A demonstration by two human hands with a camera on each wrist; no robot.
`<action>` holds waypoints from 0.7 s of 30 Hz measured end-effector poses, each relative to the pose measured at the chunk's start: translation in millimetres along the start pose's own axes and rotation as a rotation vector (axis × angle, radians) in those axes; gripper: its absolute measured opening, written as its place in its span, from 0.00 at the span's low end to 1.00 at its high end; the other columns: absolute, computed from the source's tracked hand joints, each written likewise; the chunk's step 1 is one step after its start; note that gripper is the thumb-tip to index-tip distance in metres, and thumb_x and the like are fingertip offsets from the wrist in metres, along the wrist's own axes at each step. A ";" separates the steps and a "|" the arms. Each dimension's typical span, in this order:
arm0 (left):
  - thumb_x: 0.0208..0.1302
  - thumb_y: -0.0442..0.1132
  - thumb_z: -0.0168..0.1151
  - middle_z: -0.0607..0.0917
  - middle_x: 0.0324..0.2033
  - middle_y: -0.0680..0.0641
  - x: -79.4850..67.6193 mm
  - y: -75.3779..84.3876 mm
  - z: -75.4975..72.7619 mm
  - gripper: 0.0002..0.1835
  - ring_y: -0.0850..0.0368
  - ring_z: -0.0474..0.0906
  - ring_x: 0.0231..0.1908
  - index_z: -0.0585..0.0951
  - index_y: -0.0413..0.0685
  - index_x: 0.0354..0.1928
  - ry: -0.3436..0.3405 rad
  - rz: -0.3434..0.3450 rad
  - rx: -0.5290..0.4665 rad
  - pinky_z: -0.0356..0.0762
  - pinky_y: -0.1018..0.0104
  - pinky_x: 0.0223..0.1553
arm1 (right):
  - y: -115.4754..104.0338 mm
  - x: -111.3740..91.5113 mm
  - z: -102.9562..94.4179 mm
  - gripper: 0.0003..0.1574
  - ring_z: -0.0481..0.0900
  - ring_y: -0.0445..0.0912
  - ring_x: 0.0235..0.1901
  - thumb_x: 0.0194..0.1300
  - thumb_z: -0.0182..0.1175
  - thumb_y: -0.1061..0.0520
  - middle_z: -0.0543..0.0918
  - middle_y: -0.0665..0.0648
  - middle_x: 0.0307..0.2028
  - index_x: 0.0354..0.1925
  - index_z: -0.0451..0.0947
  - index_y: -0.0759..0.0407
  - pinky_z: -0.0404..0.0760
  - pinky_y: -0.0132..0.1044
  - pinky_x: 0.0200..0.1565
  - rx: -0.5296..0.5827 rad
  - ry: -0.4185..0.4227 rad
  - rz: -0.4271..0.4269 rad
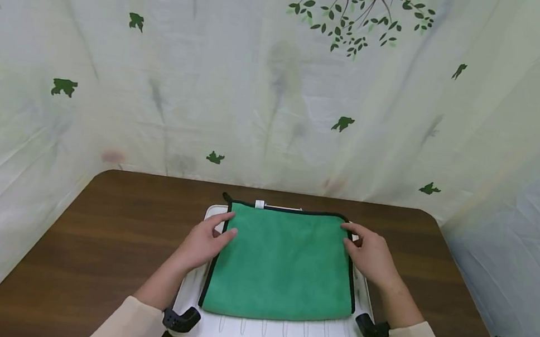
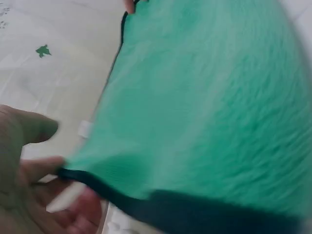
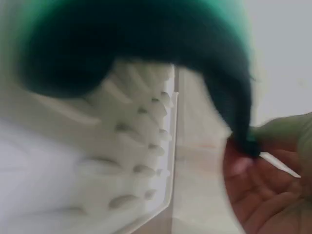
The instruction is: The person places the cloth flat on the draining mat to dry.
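Note:
A green cloth (image 1: 285, 266) with black edging spreads over a white ribbed tray (image 1: 275, 335), hiding most of it. My left hand (image 1: 205, 242) holds the cloth's left edge near its far corner. In the left wrist view, the edging meets the fingertips (image 2: 61, 163) while the thumb stands apart above. My right hand (image 1: 373, 254) pinches the right edge near the other far corner; the right wrist view shows the dark edging (image 3: 239, 112) caught between thumb and fingers. The cloth's near side hangs over the tray, its ribs (image 3: 141, 126) showing underneath.
The tray stands on a dark brown wooden table (image 1: 115, 234), close to its front edge. A white curtain (image 1: 239, 91) with green leaf prints hangs behind and beside the table. A small white tag (image 1: 259, 204) and a black loop (image 1: 227, 197) sit along the cloth's far edge.

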State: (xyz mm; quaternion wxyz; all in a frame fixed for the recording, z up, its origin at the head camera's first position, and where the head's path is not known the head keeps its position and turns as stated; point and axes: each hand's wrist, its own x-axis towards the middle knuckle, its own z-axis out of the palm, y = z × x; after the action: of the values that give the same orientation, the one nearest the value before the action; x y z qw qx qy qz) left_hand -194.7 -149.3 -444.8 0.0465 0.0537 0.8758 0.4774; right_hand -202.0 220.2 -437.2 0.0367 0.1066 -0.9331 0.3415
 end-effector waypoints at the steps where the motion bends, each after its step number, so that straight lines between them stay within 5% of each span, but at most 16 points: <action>1: 0.64 0.51 0.57 0.80 0.41 0.43 2.7 0.7 -0.7 0.27 0.50 0.77 0.37 0.69 0.55 0.64 -0.017 -0.008 0.025 0.76 0.55 0.35 | -0.2 3.0 -0.4 0.22 0.78 0.50 0.35 0.63 0.58 0.61 0.79 0.60 0.46 0.56 0.74 0.56 0.75 0.39 0.27 -0.015 -0.029 0.002; 4: 0.64 0.51 0.57 0.71 0.59 0.44 9.6 -0.2 -0.3 0.29 0.47 0.69 0.57 0.68 0.50 0.65 -0.089 -0.036 0.113 0.70 0.49 0.51 | 2.5 11.2 3.1 0.21 0.78 0.53 0.42 0.63 0.56 0.62 0.79 0.61 0.48 0.55 0.75 0.59 0.76 0.39 0.32 -0.085 -0.159 -0.015; 6: 0.64 0.52 0.56 0.67 0.63 0.43 12.9 -0.4 0.7 0.29 0.46 0.65 0.60 0.67 0.50 0.65 -0.105 -0.037 0.133 0.68 0.48 0.54 | 4.0 14.7 4.3 0.20 0.79 0.53 0.41 0.62 0.55 0.63 0.79 0.62 0.48 0.54 0.75 0.60 0.77 0.39 0.32 -0.101 -0.193 -0.021; 11: 0.65 0.53 0.54 0.66 0.62 0.43 24.2 5.6 -3.0 0.32 0.45 0.71 0.54 0.62 0.52 0.68 -0.025 0.042 0.109 0.72 0.50 0.49 | 1.4 24.7 -4.8 0.23 0.80 0.54 0.40 0.64 0.56 0.61 0.77 0.62 0.51 0.59 0.71 0.57 0.79 0.44 0.33 -0.042 -0.029 0.010; 14: 0.66 0.52 0.54 0.63 0.64 0.39 26.0 7.2 -7.4 0.35 0.42 0.64 0.60 0.57 0.49 0.70 -0.030 0.045 0.187 0.67 0.45 0.54 | 1.4 28.3 -8.8 0.32 0.79 0.55 0.42 0.65 0.57 0.55 0.77 0.64 0.50 0.65 0.62 0.56 0.78 0.48 0.36 -0.028 -0.062 0.072; 17: 0.64 0.50 0.57 0.74 0.54 0.35 15.2 2.1 -7.9 0.38 0.43 0.73 0.52 0.54 0.45 0.70 -0.080 -0.016 0.274 0.72 0.48 0.48 | 6.9 18.6 -5.1 0.39 0.79 0.52 0.32 0.64 0.57 0.50 0.81 0.62 0.38 0.68 0.54 0.57 0.77 0.44 0.31 -0.035 -0.215 0.141; 21: 0.61 0.52 0.60 0.80 0.32 0.47 -19.2 -1.5 -8.6 0.39 0.57 0.76 0.30 0.57 0.45 0.69 -0.135 -0.074 0.301 0.75 0.59 0.31 | 13.1 -12.5 0.9 0.41 0.74 0.45 0.22 0.62 0.59 0.45 0.78 0.53 0.25 0.67 0.56 0.56 0.73 0.39 0.24 0.009 -0.293 0.166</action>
State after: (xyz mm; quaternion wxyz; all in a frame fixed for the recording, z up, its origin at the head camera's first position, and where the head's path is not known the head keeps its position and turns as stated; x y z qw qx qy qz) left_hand -176.9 -160.0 -440.8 0.1140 0.0597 0.9338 0.3339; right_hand -192.7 231.5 -447.9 -0.1287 0.0780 -0.9324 0.3285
